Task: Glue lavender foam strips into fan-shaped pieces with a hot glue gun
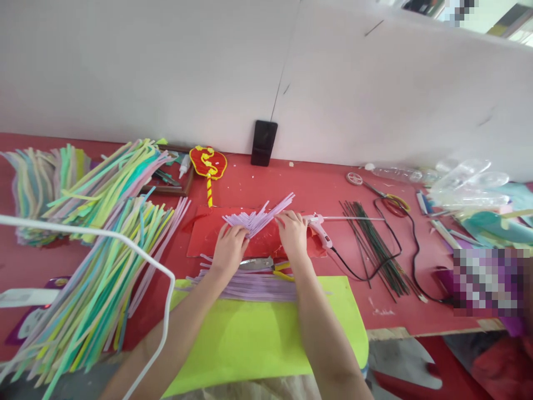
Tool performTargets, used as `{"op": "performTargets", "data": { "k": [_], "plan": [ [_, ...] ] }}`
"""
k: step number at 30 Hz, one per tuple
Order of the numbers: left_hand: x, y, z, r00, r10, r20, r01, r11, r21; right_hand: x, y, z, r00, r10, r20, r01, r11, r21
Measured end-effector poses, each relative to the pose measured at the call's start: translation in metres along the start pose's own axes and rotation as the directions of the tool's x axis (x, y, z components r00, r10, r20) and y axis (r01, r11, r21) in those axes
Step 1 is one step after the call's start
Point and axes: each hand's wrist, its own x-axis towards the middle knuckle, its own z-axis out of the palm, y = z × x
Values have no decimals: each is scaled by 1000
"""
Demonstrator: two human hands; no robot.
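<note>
— Whereabouts of the fan of lilac strips?
— On the red sheet, mid-bench, splayed out towards the wall, between the two hands.
— And the left hand?
— Curled down and closed on the fan's near left edge, fingertips on the strips.
— The right hand?
— Laid on the fan's right side, fingers together and bent down. Pinching or only pressing: impossible to tell.
— Just beside it?
— A white glue gun at the red sheet's right edge, with a black cable looping off across the red bench.
— Nearer the body?
— A metal tool with yellow handles (scissors or pliers, hard to say) between the wrists. Then a loose heap of more lilac strips, lying on the far edge of a yellow-green sheet.
— Out to the sides?
— Left, a big sheaf of pastel strips. Right, dark green wire stems, well apart from both hands. Against the wall, a black phone propped upright, with a red-and-yellow ornament near it.
</note>
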Motion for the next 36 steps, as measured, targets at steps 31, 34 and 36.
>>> {"op": "performTargets", "data": {
  "k": [31,34,36],
  "plan": [
    [0,-2,4,999,20,-45,-20,1000,0,2,0,25,993,-118,11,109,945,309],
    [0,-2,5,999,21,-43,-21,1000,4,3,0,25,993,-117,21,105,949,299],
    [0,-3,5,999,21,-43,-21,1000,7,3,-1,25,994,-111,26,98,952,290]
  ]
}}
